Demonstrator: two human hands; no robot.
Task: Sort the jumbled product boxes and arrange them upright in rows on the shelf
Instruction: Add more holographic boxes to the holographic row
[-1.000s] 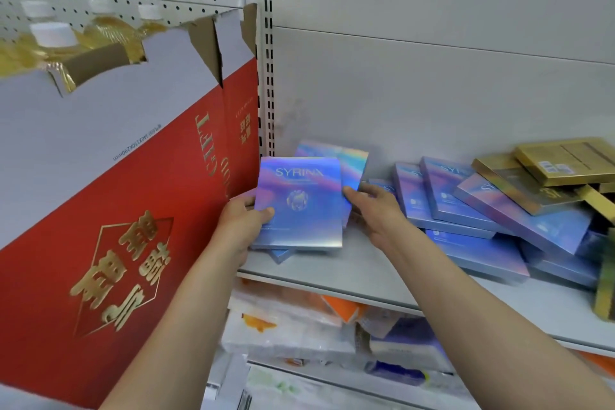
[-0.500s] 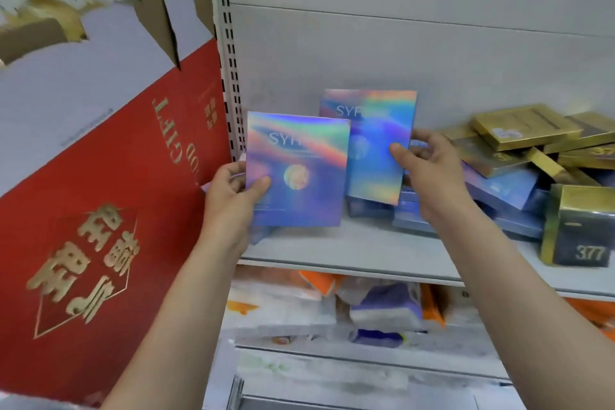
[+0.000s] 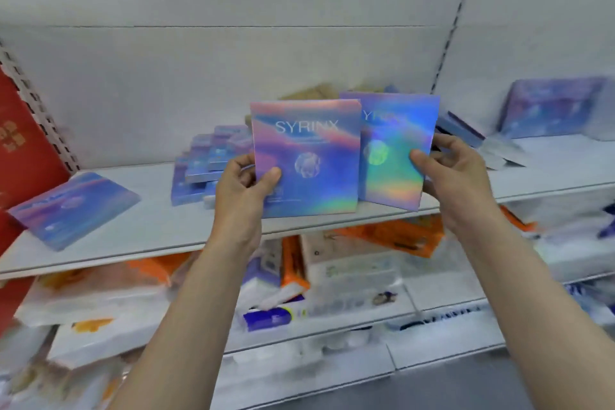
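Holographic card shimmers on two upright boxes held in front of the shelf (image 3: 532, 183). The left hand (image 3: 244, 183) grips the front SYRINX box (image 3: 309, 163) by its left edge, thumb across the face; the right hand (image 3: 456, 173) pinches the second box (image 3: 396, 156), whose lettering is half covered. Behind, a blurred pile of blue boxes (image 3: 206, 163) lies flat; one loose box (image 3: 75, 206) tilts at left.

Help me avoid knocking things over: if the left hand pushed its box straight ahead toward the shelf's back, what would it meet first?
Probably the pile of blue boxes lying just behind the left hand and its SYRINX box; depth is unclear.
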